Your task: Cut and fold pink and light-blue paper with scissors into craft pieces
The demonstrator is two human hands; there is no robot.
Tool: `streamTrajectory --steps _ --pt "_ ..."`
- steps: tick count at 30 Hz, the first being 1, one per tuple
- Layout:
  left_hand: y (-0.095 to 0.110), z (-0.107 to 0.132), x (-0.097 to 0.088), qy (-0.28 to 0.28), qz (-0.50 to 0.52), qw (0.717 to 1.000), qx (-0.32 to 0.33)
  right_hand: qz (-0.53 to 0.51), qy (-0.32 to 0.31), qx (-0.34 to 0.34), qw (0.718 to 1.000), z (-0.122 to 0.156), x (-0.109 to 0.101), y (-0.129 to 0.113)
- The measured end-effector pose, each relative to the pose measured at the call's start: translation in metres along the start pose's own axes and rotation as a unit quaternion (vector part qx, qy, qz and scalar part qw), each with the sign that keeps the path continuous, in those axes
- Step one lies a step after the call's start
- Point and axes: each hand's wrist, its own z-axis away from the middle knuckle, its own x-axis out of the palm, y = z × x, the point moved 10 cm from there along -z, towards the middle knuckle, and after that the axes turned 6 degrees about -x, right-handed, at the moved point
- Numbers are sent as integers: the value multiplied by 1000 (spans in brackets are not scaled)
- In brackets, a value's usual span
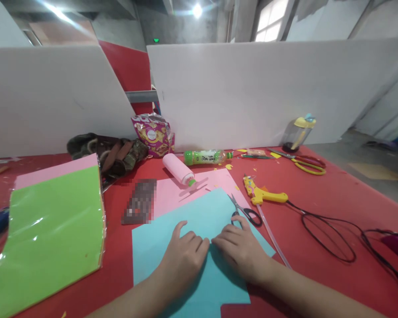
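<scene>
My left hand [185,255] and my right hand [239,251] are close together over a sheet of light blue paper [152,249]. Both have curled fingers, pinched toward each other, with the little fingers lifted. Anything between the fingertips is hidden or too small to make out. Scissors with black handles [252,216] lie just beyond my right hand, partly on the blue sheet. Under its far side is pink paper [166,194]. A pink-wrapped bottle [177,168] with a green cap and pink strips at its neck lies on its side farther back.
Green paper [59,225] in a plastic sleeve lies left, near a pixelated dark object [141,201]. A yellow glue gun [263,194] with a trailing black cord sits right. Behind are a green-labelled bottle [205,157], snack bag [154,134], large scissors [305,164] and cup [296,134].
</scene>
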Motion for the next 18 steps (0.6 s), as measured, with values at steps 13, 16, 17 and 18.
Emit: streamTrajectory --steps 13,16,17,18 --pt "8 5 3 16 25 1000 8 10 -22 27 999 -3 5 -5" --pt "2 2 1 13 17 1000 -3 -5 -14 54 998 -2 3 3" --pt "0 1 0 13 15 1000 -6 -9 -6 62 998 -2 1 6" --pt "-2 0 -1 13 12 1000 -7 -11 4 67 998 -1 -1 9"
